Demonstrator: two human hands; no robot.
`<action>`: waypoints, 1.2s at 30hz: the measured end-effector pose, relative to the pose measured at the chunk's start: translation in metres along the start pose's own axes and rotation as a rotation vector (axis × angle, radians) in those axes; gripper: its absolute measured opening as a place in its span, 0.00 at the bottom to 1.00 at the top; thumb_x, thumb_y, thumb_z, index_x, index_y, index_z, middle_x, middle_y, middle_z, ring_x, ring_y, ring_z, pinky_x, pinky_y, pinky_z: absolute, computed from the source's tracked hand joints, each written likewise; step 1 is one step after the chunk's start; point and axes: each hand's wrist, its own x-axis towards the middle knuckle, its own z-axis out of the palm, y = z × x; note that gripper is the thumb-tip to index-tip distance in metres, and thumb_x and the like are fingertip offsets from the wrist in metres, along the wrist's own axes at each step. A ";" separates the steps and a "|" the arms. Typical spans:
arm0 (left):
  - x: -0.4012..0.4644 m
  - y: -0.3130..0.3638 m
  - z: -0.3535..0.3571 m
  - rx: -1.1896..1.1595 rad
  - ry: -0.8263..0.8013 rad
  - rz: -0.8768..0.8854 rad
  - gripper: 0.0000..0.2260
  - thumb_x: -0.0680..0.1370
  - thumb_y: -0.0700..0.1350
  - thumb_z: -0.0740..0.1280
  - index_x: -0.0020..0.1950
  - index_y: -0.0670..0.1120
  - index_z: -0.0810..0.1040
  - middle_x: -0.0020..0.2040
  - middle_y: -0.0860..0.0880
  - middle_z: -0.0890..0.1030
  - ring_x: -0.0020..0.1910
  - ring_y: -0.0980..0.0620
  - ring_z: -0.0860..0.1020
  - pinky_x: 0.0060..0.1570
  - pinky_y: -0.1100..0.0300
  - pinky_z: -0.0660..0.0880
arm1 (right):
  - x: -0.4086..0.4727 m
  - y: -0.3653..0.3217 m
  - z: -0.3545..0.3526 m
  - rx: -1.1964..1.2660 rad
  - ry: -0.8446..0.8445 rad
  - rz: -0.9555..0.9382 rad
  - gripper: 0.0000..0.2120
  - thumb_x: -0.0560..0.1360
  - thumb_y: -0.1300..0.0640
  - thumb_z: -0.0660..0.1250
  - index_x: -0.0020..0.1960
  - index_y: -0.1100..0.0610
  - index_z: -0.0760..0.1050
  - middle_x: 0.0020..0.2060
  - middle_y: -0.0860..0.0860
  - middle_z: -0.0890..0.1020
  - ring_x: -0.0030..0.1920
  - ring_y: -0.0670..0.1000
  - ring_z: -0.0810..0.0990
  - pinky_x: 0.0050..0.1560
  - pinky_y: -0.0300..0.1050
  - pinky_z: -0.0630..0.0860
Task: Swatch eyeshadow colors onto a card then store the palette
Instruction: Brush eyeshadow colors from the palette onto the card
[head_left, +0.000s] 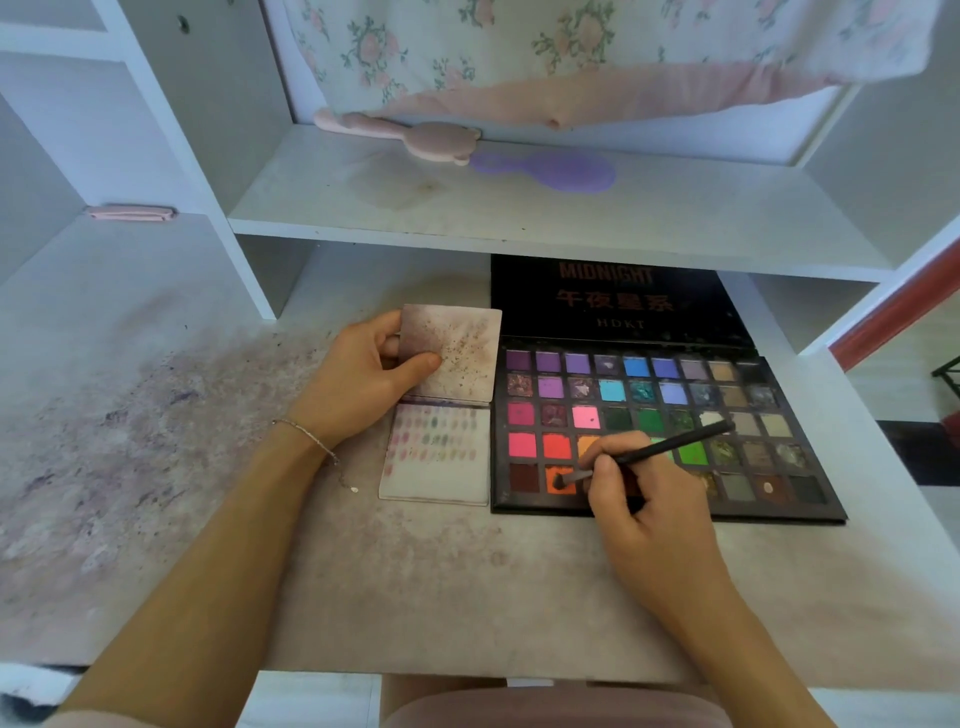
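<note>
Gripping a thin black brush, your right hand rests over the near edge of the open eyeshadow palette, fingers curled round the handle. The bristle tip touches the orange pan in the nearest row, second from the left. The palette lies flat on the stained desk with its black lid folded back under the shelf. Just left of the palette sits the folded swatch card; rows of small colour dabs show on its lower leaf. Your left hand pinches the card's upper leaf, thumb on its smudged face, fingers behind its left edge. Your hands are apart, the card's lower leaf and the palette's left columns between them. On the shelf lie a pink brush and a purple brush, touching.
</note>
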 end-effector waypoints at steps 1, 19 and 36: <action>0.000 0.000 0.000 0.002 -0.001 -0.002 0.13 0.74 0.34 0.66 0.48 0.54 0.75 0.39 0.60 0.82 0.39 0.64 0.81 0.37 0.73 0.74 | 0.000 0.000 0.000 0.005 0.000 0.008 0.08 0.72 0.56 0.57 0.37 0.45 0.69 0.31 0.42 0.77 0.38 0.39 0.79 0.33 0.26 0.69; 0.001 0.000 0.000 0.009 -0.005 0.013 0.13 0.74 0.34 0.66 0.49 0.53 0.75 0.39 0.59 0.81 0.39 0.64 0.81 0.36 0.74 0.74 | 0.001 -0.004 -0.001 0.097 0.047 0.035 0.08 0.71 0.59 0.58 0.38 0.47 0.70 0.29 0.42 0.79 0.36 0.37 0.79 0.33 0.25 0.70; 0.001 -0.003 -0.002 0.034 -0.020 -0.012 0.12 0.75 0.37 0.66 0.48 0.56 0.74 0.35 0.65 0.81 0.40 0.65 0.81 0.35 0.74 0.74 | 0.016 -0.036 0.063 0.169 -0.136 -0.046 0.04 0.71 0.55 0.64 0.39 0.47 0.74 0.34 0.44 0.80 0.37 0.45 0.78 0.37 0.39 0.74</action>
